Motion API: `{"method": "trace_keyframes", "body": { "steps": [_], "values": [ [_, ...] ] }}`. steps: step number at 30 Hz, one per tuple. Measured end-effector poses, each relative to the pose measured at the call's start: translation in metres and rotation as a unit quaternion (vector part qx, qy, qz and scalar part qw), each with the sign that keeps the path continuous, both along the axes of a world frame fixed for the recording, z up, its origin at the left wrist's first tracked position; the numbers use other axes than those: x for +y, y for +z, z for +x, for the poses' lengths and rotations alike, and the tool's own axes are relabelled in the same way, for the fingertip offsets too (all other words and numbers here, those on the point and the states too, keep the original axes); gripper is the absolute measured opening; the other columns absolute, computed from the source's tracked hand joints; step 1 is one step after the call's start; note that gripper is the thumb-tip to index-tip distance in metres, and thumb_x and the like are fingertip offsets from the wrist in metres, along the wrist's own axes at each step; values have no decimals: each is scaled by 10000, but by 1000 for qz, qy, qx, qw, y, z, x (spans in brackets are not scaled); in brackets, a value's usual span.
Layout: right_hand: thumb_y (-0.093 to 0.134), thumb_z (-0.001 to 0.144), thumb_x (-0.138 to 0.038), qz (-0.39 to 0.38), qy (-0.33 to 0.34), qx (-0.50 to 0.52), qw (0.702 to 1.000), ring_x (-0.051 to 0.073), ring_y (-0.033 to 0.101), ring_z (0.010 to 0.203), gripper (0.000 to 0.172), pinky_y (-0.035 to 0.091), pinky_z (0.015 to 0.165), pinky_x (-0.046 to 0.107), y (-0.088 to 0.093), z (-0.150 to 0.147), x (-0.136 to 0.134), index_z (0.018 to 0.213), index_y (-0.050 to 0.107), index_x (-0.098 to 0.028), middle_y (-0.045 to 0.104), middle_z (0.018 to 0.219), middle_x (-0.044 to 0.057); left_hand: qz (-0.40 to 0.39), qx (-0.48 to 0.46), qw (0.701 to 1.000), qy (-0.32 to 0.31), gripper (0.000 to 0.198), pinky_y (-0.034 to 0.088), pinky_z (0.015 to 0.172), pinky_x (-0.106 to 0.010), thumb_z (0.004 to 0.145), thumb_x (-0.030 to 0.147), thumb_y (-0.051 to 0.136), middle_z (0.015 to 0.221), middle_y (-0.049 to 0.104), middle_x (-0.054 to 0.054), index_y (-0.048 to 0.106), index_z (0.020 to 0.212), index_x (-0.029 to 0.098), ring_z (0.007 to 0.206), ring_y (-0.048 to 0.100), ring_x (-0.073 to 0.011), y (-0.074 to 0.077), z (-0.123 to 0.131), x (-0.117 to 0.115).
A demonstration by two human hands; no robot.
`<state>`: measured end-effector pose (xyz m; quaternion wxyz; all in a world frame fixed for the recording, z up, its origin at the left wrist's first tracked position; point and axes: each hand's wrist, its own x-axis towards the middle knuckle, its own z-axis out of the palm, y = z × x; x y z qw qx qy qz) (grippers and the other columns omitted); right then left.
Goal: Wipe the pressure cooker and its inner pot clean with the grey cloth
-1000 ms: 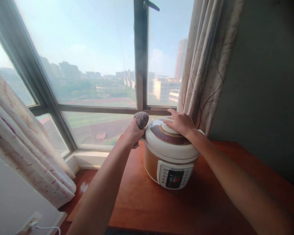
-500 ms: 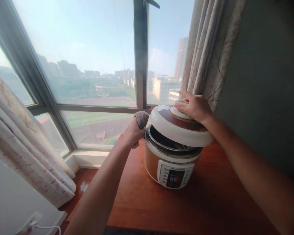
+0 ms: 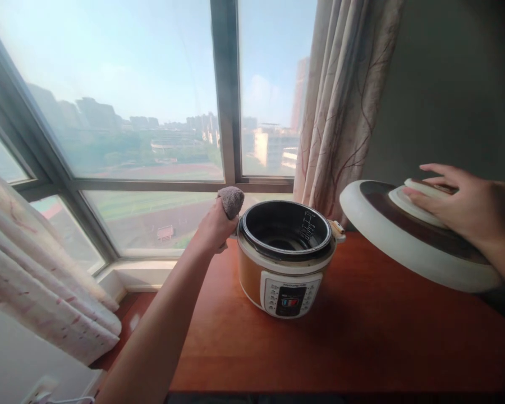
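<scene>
An electric pressure cooker (image 3: 250, 275) with a brown and white body stands on the wooden table. Its top is uncovered, showing a dark inner pot (image 3: 273, 227) with markings on the inside wall. My right hand (image 3: 467, 202) grips the knob of the cooker's white and brown lid (image 3: 387, 241), held tilted in the air to the right of the body. Beside the cooker's left handle, my left hand (image 3: 219, 227) is closed around a grey cloth (image 3: 231, 202). Whether that hand also grips the handle is hidden.
The reddish wooden table (image 3: 235, 353) extends under and around the cooker. Behind it are a window frame (image 3: 229, 101) and a patterned curtain (image 3: 332, 112). Another curtain (image 3: 37, 269) hangs at left, above a wall socket (image 3: 42, 390) with a white cable.
My right hand has lifted the lid off the cooker and carried it to the right, exposing the inner pot. My left hand stays by the left handle with the cloth.
</scene>
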<state>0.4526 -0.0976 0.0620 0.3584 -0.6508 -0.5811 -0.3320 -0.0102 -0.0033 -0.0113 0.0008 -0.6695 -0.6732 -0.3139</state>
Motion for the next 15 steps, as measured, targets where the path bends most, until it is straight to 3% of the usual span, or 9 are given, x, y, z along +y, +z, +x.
{"method": "trace_keyframes", "body": {
  "steps": [6, 11, 15],
  "values": [
    [700, 795, -459, -35, -69, 2, 997, 269, 716, 822, 521, 438, 711, 348, -87, 37, -16, 1284, 657, -284, 780, 1025, 60, -1, 6, 1000, -5, 515, 544, 744, -402, 843, 408, 616, 1158, 711, -134, 499, 1319, 248, 966, 707, -334, 1, 0, 2],
    [567, 850, -541, -75, -88, 7, 993, 347, 705, 837, 527, 462, 679, 413, -163, 30, -27, 1272, 669, -243, 764, 953, 149, 4, -5, 1000, 2, 483, 544, 721, -379, 829, 412, 637, 1140, 712, -123, 524, 1272, 259, 947, 711, -317, -1, 0, 1],
    [480, 874, -549, -116, -78, 17, 990, 388, 694, 835, 543, 484, 678, 470, -208, 22, -32, 1294, 645, -247, 745, 931, 187, 12, -10, 1000, -8, 452, 542, 672, -371, 837, 433, 617, 1103, 715, -114, 531, 1246, 263, 890, 719, -309, -2, -1, 1]
  ]
}}
